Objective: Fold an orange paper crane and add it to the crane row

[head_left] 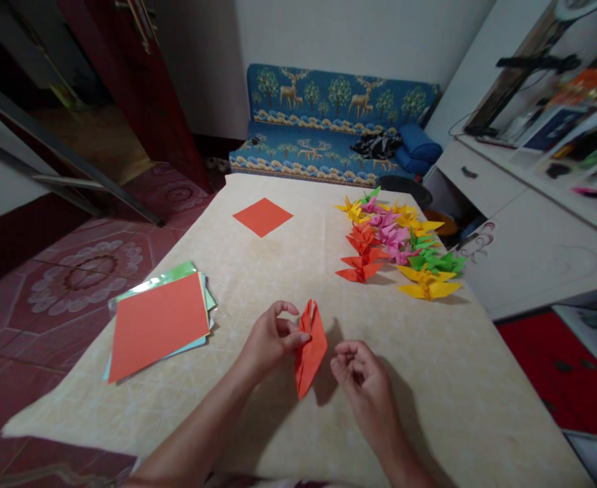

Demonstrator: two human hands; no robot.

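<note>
My left hand (272, 339) pinches a partly folded orange origami piece (311, 352) and holds it just above the beige table (288, 271). My right hand (362, 379) hovers just right of the piece, fingers curled loosely, with nothing visible in them. To the left lies a stack of coloured paper sheets (158, 325) with an orange sheet on top. A single orange square (262, 217) rests farther back on the table.
Several finished paper cranes (400, 247) in orange, pink, yellow and green lie in rows at the right of the table. A blue patterned sofa (328, 129) stands behind the table, a white cabinet (526, 230) at the right, a dark red door (140, 88) at the left.
</note>
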